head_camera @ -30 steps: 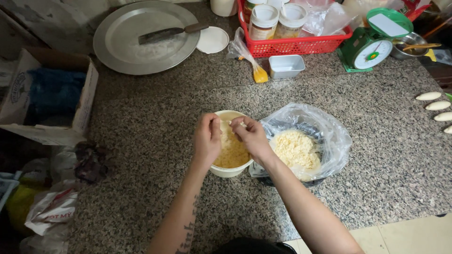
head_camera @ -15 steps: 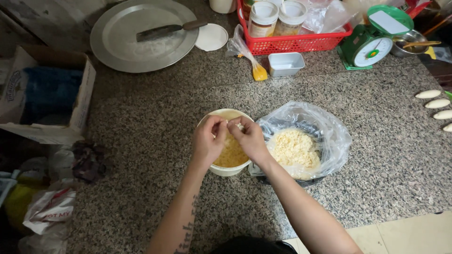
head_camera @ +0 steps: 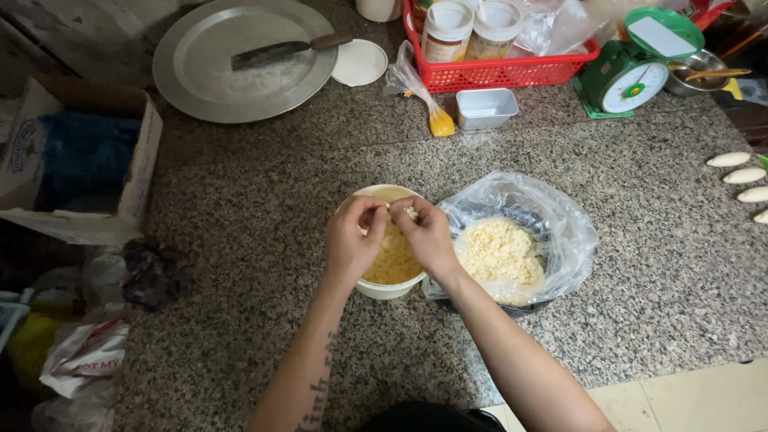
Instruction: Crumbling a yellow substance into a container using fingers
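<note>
A small white bowl (head_camera: 390,288) of yellow crumbly filling (head_camera: 394,260) stands on the speckled granite counter (head_camera: 256,240). My left hand (head_camera: 352,240) and my right hand (head_camera: 424,234) hover together over it, fingertips pinched on a small pale piece (head_camera: 409,213) between them. To the right of the bowl lies an open clear plastic bag (head_camera: 560,232) holding a pale yellow crumbly mass (head_camera: 500,252). The bowl's near rim is partly hidden by my hands.
At the back sit a round metal tray (head_camera: 208,80) with a cleaver (head_camera: 280,53), a white lid (head_camera: 359,62), a red basket (head_camera: 512,72) of jars, a small metal tin (head_camera: 486,108) and a green scale (head_camera: 632,68). A cardboard box (head_camera: 80,168) is left; pale dough pieces (head_camera: 740,176) right.
My hands stay over the bowl with only small finger movements. The view has shifted slightly.
</note>
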